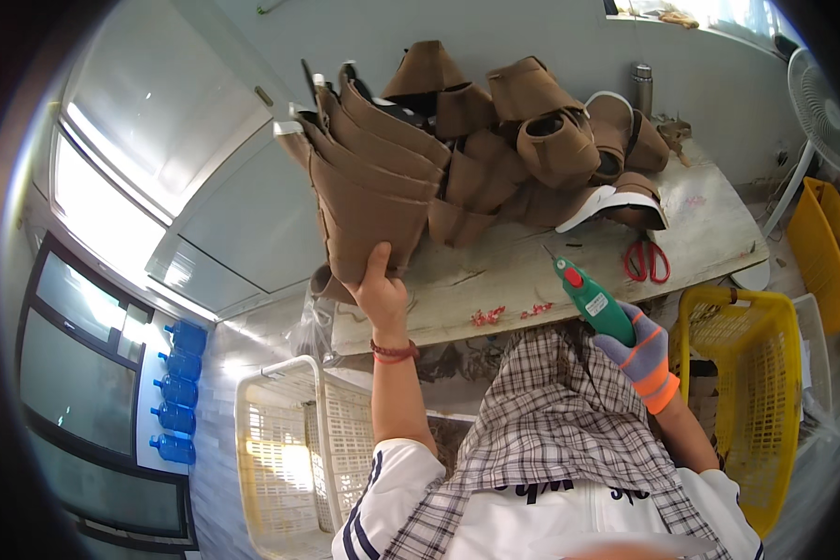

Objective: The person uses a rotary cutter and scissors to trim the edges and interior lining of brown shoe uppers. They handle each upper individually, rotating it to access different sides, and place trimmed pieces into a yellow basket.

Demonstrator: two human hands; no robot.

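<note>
Plaid apron (551,411) below, left hand (383,294) grips brown boot uppers (369,201).

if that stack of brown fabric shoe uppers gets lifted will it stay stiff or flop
The stack of brown fabric shoe uppers probably flexes; its layers fan apart above the bare left hand. Likely light, since one hand props it. Loose layers may slide off.

- Head-worn fisheye camera looks steeply down over the wearer's chest, close above a cluttered worktable (495,280).
- Both forearms enter from the lower edge.
- Straight lines bow toward the dark circular rim.
- Floor and baskets flank the table; a single view, nothing shared.
</note>
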